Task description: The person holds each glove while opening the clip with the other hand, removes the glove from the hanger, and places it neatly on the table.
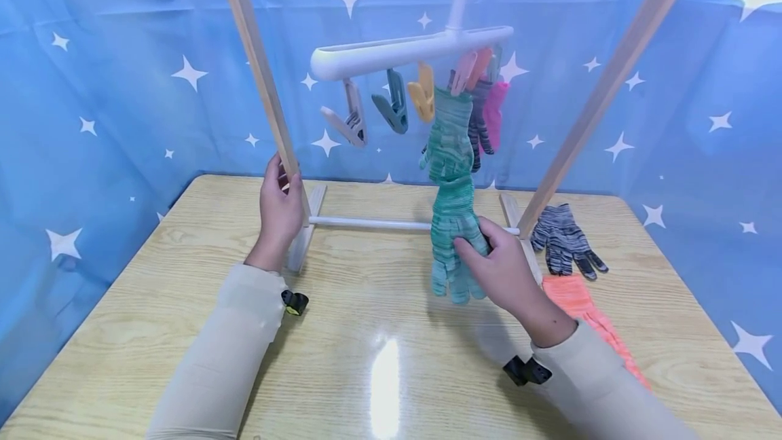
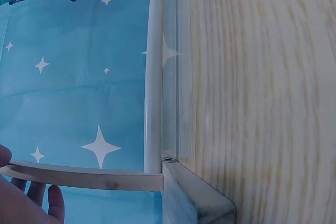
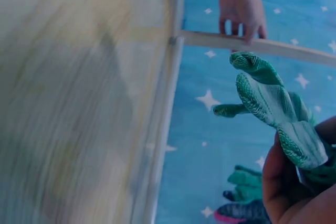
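Observation:
My left hand (image 1: 282,206) grips the left wooden post (image 1: 259,66) of a stand, thumb on one side and fingers on the other, as the left wrist view also shows. My right hand (image 1: 507,270) pinches a green striped knit glove (image 1: 453,223) between thumb and fingers; its fingers point down. Directly above it, another green glove (image 1: 449,138) hangs from a pink clothespin (image 1: 462,75) on a white hanger (image 1: 379,56). Whether the two green gloves touch, I cannot tell. A dark grey glove (image 1: 480,117) and a pink glove (image 1: 496,107) hang behind.
Off-white (image 1: 351,121), teal (image 1: 392,104) and yellow clothespins (image 1: 423,92) dangle at the hanger's left. On the table (image 1: 330,358), a grey glove (image 1: 563,240) and an orange glove (image 1: 586,304) lie by the right post (image 1: 605,100). A white bar (image 1: 373,223) spans the stand's base.

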`<control>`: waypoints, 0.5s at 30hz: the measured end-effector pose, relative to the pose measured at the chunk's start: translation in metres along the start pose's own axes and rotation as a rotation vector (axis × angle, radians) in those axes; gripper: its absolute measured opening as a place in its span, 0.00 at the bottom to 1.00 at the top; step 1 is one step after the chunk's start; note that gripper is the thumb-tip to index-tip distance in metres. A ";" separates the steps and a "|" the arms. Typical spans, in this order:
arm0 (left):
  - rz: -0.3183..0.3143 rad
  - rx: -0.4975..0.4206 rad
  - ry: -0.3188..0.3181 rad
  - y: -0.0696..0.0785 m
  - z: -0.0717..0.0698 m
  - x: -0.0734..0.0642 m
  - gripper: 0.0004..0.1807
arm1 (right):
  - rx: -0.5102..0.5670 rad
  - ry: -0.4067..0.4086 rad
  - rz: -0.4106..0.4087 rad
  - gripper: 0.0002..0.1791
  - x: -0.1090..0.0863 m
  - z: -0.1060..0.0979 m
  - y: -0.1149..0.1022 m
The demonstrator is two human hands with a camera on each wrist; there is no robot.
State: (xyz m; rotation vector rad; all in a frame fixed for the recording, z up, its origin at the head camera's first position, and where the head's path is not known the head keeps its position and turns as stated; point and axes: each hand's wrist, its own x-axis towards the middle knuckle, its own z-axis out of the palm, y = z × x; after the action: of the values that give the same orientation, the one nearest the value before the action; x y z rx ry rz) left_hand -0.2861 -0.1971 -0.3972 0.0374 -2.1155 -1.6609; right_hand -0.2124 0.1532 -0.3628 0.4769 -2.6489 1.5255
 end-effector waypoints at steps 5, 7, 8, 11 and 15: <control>-0.024 -0.008 -0.010 0.000 0.000 0.001 0.28 | -0.038 -0.024 0.024 0.13 -0.002 -0.008 0.010; -0.030 -0.007 -0.013 0.000 0.000 0.001 0.28 | -0.052 -0.039 0.040 0.12 -0.002 -0.012 0.014; -0.032 -0.007 -0.014 0.000 0.000 0.001 0.28 | -0.060 -0.046 0.046 0.12 -0.002 -0.013 0.016; -0.033 -0.004 -0.014 0.001 0.000 0.001 0.28 | -0.071 -0.079 0.053 0.13 -0.003 -0.018 0.025; -0.024 -0.005 -0.008 0.001 0.000 0.001 0.28 | -0.094 -0.134 0.071 0.18 -0.004 -0.024 0.034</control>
State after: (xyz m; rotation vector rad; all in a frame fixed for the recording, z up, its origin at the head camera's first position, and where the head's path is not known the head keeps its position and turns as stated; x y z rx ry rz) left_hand -0.2865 -0.1969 -0.3959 0.0548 -2.1249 -1.6832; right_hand -0.2209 0.1902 -0.3802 0.5006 -2.8534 1.4259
